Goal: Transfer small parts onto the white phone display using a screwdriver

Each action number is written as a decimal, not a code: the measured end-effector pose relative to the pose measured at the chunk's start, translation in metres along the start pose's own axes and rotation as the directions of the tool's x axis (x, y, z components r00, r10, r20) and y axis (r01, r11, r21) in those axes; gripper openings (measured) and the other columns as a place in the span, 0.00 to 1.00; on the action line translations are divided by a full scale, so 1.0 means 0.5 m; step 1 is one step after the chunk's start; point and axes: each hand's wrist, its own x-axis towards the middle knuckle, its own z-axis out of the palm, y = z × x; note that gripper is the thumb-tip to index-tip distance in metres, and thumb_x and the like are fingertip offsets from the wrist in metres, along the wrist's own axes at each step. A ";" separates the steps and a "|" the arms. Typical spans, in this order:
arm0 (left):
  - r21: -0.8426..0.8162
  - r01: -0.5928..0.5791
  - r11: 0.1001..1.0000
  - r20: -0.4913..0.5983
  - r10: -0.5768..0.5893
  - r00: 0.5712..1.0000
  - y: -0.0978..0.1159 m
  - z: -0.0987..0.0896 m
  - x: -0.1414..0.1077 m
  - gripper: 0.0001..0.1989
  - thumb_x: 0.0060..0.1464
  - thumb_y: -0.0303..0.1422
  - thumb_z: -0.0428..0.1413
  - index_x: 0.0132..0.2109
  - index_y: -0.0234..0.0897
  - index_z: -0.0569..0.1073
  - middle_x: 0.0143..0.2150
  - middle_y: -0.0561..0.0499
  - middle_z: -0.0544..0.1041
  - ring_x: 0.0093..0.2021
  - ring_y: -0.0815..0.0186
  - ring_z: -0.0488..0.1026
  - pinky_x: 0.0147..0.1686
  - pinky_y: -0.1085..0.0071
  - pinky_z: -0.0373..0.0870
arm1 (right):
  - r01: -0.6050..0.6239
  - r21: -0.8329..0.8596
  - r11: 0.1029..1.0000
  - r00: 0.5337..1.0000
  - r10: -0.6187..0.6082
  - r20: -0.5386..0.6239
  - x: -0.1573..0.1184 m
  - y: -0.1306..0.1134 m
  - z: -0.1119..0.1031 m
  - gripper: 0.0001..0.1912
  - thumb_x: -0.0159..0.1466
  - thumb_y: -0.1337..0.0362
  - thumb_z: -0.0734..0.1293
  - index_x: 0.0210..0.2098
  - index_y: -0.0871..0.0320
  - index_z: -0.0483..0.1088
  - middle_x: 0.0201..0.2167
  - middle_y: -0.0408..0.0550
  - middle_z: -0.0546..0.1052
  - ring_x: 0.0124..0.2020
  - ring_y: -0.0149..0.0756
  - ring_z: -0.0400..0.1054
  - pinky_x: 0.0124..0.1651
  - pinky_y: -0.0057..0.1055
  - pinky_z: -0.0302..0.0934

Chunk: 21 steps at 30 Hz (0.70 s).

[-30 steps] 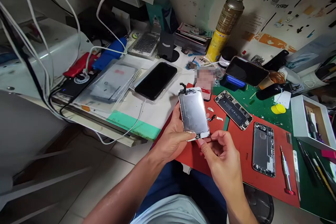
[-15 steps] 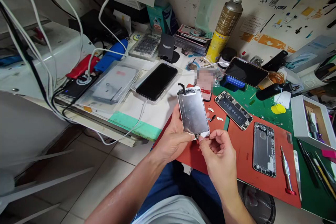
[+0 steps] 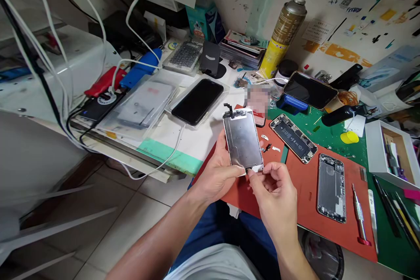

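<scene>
phone screen (image 3: 245,142) held above the red mat (image 3: 302,201)

fingers of the left hand (image 3: 220,174) wrap the phone screen's left side, thumb by its lower edge. fingers of the right hand (image 3: 276,190) curl at that edge; cannot tell if they pinch anything.

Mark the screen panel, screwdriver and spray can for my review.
Screen panel (image 3: 243,141), head view, middle of its silver back.
Screwdriver (image 3: 359,218), head view, its silver handle.
Spray can (image 3: 283,37), head view, middle of its body.

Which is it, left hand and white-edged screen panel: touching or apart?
Touching. Head view: the left hand grips the screen panel, thumb lying over its lower end.
</scene>
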 end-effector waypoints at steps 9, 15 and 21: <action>-0.028 -0.011 1.000 0.000 0.011 1.000 -0.004 0.002 0.001 0.58 0.44 0.15 0.66 0.73 0.59 0.51 0.68 0.47 0.75 0.75 0.43 0.64 0.70 0.38 0.63 | -0.036 0.090 0.995 0.999 0.037 -0.004 0.006 0.006 0.008 0.17 0.64 0.53 0.76 0.39 0.52 0.65 0.30 0.40 0.74 0.29 0.33 0.69 0.34 0.29 0.67; -0.047 -0.024 0.999 0.061 0.027 0.998 -0.001 -0.001 0.000 0.54 0.44 0.14 0.64 0.71 0.59 0.55 0.69 0.49 0.74 0.74 0.43 0.65 0.67 0.42 0.69 | -0.040 0.121 0.992 0.999 0.041 -0.005 0.006 0.004 0.008 0.17 0.64 0.54 0.77 0.39 0.52 0.66 0.29 0.37 0.71 0.28 0.31 0.67 0.35 0.29 0.66; -0.044 -0.048 0.998 0.088 0.052 0.995 0.000 0.000 -0.001 0.51 0.43 0.14 0.62 0.69 0.57 0.59 0.68 0.49 0.75 0.73 0.43 0.67 0.65 0.43 0.71 | -0.051 0.176 0.983 0.999 0.048 0.021 0.003 0.002 0.007 0.18 0.63 0.55 0.78 0.38 0.52 0.65 0.32 0.39 0.73 0.29 0.29 0.67 0.34 0.26 0.65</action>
